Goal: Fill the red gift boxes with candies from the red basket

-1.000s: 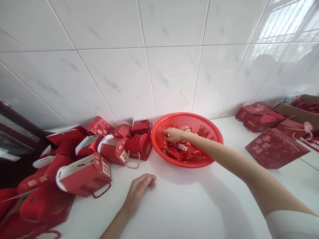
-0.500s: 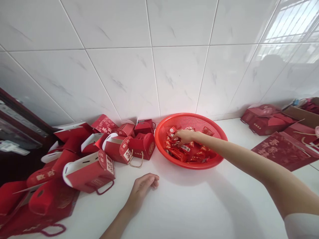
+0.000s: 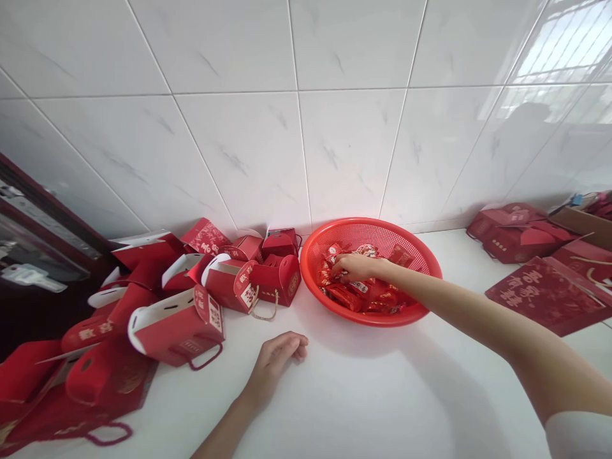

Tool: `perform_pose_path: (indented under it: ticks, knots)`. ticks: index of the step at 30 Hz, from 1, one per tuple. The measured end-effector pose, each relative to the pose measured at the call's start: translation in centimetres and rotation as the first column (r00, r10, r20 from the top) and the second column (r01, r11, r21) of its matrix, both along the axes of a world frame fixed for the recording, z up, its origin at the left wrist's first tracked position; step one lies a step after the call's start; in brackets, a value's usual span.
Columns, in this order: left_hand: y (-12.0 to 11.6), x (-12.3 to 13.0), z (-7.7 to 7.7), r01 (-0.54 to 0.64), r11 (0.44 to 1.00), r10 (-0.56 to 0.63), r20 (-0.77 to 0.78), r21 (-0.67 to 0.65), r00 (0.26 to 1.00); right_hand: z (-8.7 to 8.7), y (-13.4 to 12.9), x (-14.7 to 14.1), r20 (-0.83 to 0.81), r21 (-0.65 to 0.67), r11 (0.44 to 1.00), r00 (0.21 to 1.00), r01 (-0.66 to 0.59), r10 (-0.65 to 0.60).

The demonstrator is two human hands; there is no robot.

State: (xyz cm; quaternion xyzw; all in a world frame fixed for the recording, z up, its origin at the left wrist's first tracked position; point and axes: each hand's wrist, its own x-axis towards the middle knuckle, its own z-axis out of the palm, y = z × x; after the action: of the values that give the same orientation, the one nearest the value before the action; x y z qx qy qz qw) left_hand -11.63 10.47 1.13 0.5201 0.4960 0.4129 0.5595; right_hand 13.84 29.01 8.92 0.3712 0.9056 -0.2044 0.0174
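A red plastic basket (image 3: 433, 264) with perforated sides stands against the tiled wall and holds many red wrapped sweets (image 3: 347, 297). My right hand (image 3: 356, 267) reaches into it from the right, its fingers bent down among the sweets; whatever is between the fingertips is hidden. On the white surface, in front of the basket and to its left, rests my left hand (image 3: 280, 360), with its fingers curled closed. Whether anything is inside them is hidden. Nearest to it are red gift boxes with rope handles, one of them a box (image 3: 179, 328) lying tilted.
Many more red boxes (image 3: 112, 376) crowd the left side beside a dark frame (image 3: 48, 210) with a key (image 3: 33, 277). At the right lie more red boxes (image 3: 519, 239), a flat red bag (image 3: 545, 293) and a cardboard box (image 3: 581, 223).
The whole view has shifted slightly, so things appear a little further right. My right hand has moved slightly down within the sweets. My left hand stays in place on the surface.
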Motion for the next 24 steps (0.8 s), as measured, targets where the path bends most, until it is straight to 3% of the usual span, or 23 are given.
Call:
perform_pose_path:
  ticks: [7,12,17,19,24]
  knots:
    - [0.0,0.2,0.2,0.007,1.0,-0.007,0.004,0.006,1.0,1.3,0.1,-0.4,-0.339,-0.134,0.982,0.925,0.134,-0.173]
    - [0.1,0.2,0.2,0.002,1.0,-0.002,0.004,-0.002,1.0,3.2,-1.4,-0.1,-0.511,-0.312,0.945,0.821,0.101,-0.256]
    - [-0.1,0.3,0.3,-0.004,1.0,0.004,0.0,-0.001,1.0,4.3,-3.7,-0.4,-0.607,-0.595,0.804,0.658,-0.004,-0.446]
    - [-0.1,0.2,0.4,-0.002,1.0,0.002,-0.004,0.001,1.0,4.6,-4.5,-0.6,-0.638,-0.621,0.784,0.596,-0.024,-0.487]
    - [-0.1,0.2,0.3,-0.005,1.0,0.005,-0.01,0.006,1.0,5.4,-6.4,-1.0,-0.725,-0.659,0.744,0.352,-0.108,-0.592]
